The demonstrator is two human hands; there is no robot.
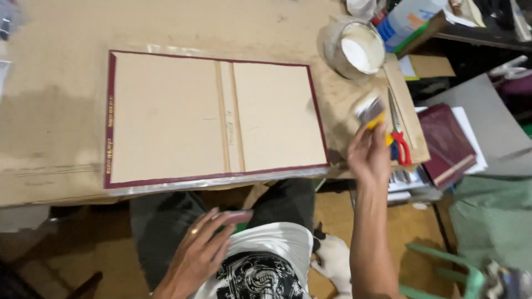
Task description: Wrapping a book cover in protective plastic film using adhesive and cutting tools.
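While raised over the right edge of the brown worktable (50, 127): right hand (368, 158), fingers closed round the yellow handle of a wide brush (370, 109), bristles blurred, pointing up toward the glue tub.

Left hand (199, 252): low over the lap, near the white printed shirt (266, 260), fingers pinched on a small flat pinkish piece (237, 216); ring on one finger.

Book cover (216, 116): opened flat, inside face up, two pale boards and a narrow spine strip between them, maroon cloth border, shiny strip along the near edge. Centre of table, well apart from both hands.

Glue tub (354, 50): round, white paste inside, upper right of table.

Scissors (398, 130): red handles, just beside the brush hand, lying on a board strip.

Maroon book (446, 141): closed, on white sheets, right of table.

Green chair frame (443, 271): lower right, on the floor.
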